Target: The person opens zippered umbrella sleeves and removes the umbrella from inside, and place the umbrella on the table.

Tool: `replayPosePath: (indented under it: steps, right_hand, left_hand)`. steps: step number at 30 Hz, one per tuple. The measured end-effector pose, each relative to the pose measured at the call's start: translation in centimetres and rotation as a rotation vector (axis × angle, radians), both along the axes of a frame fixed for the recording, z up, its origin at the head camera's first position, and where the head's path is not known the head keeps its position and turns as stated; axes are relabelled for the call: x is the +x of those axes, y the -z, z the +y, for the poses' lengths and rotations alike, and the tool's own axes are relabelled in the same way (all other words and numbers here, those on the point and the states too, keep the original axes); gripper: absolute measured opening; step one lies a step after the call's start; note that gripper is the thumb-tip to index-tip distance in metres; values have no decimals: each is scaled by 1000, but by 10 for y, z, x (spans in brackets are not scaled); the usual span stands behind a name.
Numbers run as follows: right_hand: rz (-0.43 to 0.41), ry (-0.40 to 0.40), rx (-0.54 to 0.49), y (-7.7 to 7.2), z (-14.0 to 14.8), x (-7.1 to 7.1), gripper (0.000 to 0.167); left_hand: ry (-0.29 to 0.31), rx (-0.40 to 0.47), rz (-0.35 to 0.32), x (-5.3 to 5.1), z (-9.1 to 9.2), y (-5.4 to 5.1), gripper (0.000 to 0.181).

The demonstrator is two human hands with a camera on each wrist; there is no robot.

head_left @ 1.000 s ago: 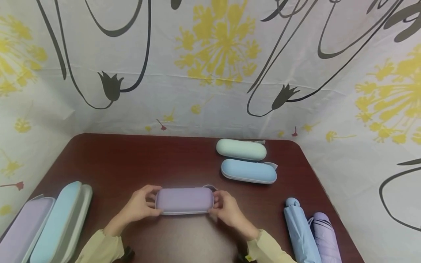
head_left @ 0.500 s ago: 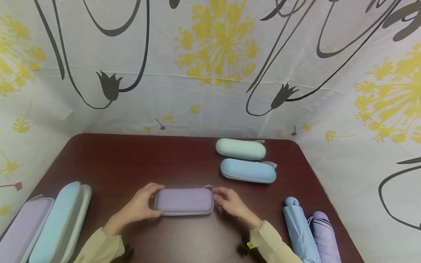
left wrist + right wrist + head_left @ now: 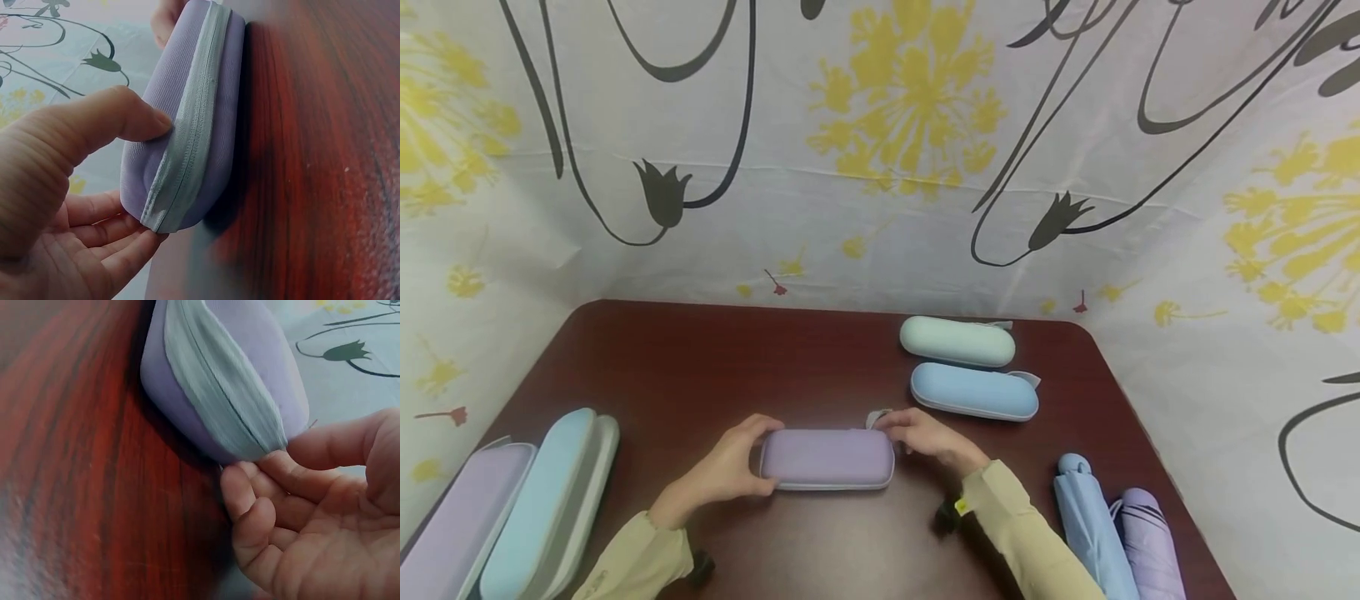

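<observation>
A purple zippered case lies lengthwise on the dark red table, its pale grey zipper band along the near side. My left hand holds its left end; in the left wrist view the thumb presses on top by the zipper band while the fingers curl under the end. At the back right corner, my right hand has its fingertips by the small grey strap loop. In the right wrist view the thumb and curled fingers pinch the case's end where the zipper band runs out. Whether they grip the zipper pull is hidden.
Behind to the right lie a blue case and a mint green case. Larger purple, light blue and grey-green cases stand at the left. A blue folded umbrella and a purple one lie at the right.
My right hand has shifted from the case's right end up to its back right corner beside the strap loop. The left hand keeps its hold, and the case has stayed in place.
</observation>
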State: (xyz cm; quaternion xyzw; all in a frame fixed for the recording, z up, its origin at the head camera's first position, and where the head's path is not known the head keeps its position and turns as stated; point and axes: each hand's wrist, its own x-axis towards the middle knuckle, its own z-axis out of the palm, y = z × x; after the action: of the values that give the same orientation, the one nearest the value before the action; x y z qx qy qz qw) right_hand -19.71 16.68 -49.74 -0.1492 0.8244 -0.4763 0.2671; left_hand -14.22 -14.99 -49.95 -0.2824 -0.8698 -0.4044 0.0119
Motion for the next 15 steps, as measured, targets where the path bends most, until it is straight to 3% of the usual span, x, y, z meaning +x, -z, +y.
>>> replayPosePath:
  steps: [7, 15]
  right_hand:
    - [28, -52, -20, -2, -1, -2, 18]
    - [60, 29, -47, 7, -3, -3, 17]
  left_hand:
    - [-1, 3, -11, -1, 0, 1, 62]
    - [2, 16, 4, 0, -1, 3, 61]
